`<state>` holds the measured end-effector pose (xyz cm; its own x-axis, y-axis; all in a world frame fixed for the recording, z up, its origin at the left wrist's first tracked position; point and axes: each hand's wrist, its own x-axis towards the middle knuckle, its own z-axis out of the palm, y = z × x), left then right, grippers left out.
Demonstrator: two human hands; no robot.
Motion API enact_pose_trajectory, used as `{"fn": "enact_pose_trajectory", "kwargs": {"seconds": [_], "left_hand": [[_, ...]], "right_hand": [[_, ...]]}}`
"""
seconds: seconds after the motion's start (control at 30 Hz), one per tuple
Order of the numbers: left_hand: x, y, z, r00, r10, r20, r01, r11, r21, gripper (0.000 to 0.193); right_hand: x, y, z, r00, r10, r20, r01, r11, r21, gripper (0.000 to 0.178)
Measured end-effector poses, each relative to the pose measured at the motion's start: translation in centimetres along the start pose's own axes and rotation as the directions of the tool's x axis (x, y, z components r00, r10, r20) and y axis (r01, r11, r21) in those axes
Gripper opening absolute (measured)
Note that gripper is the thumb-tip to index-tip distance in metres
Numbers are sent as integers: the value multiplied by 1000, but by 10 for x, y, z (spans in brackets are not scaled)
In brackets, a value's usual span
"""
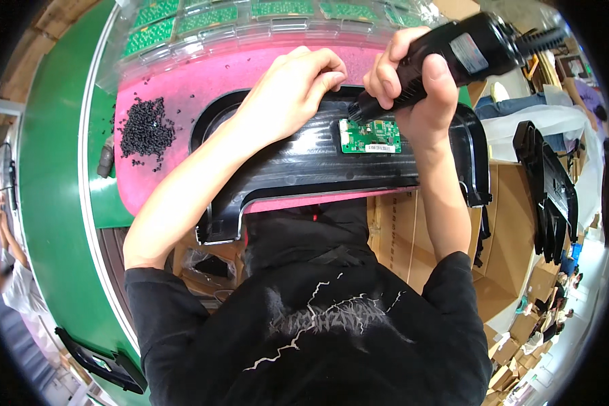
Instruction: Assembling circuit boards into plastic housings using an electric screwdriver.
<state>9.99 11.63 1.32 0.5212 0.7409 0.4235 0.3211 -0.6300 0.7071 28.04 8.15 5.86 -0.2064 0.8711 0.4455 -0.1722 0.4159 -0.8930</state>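
A green circuit board [375, 137] with a white label lies in a long black plastic housing [287, 162]. My right hand [423, 101] is wrapped round a black electric screwdriver [457, 57], which slants down to the left. Its lower end is over the far left corner of the board; I cannot tell whether the tip touches. Just left of it, above the housing's far rim, my left hand [294, 91] has thumb and fingers pinched together. Whatever is between those fingertips, if anything, is too small to make out.
A heap of small black screws [147, 132] lies on the pink mat [183, 88] at left. Clear plastic trays [250, 30] with green boards stand along the far side. More black housings [548, 186] are at right, beside cardboard boxes [409, 233]. Another housing [101, 358] rests on the green table.
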Motion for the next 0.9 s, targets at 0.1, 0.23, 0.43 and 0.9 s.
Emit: {"fn": "enact_pose_trajectory", "kwargs": {"seconds": [0.1,0.23,0.43,0.9], "left_hand": [[1,-1,3,1000,20,23,-20,1000,6,13],[2,-2,3,998,20,52,-22,999,33,13],[1,0,3,999,21,45,-23,999,48,13],[1,-2,2,997,10,82,-11,1000,15,19]], "right_hand": [[-3,-1,-5,996,-69,-54,81,959,272,29],[-6,-6,-6,998,-60,-11,61,983,174,40],[-5,-2,-4,999,35,-23,-34,998,54,44],[7,9,2,993,11,116,-16,999,42,49]]}}
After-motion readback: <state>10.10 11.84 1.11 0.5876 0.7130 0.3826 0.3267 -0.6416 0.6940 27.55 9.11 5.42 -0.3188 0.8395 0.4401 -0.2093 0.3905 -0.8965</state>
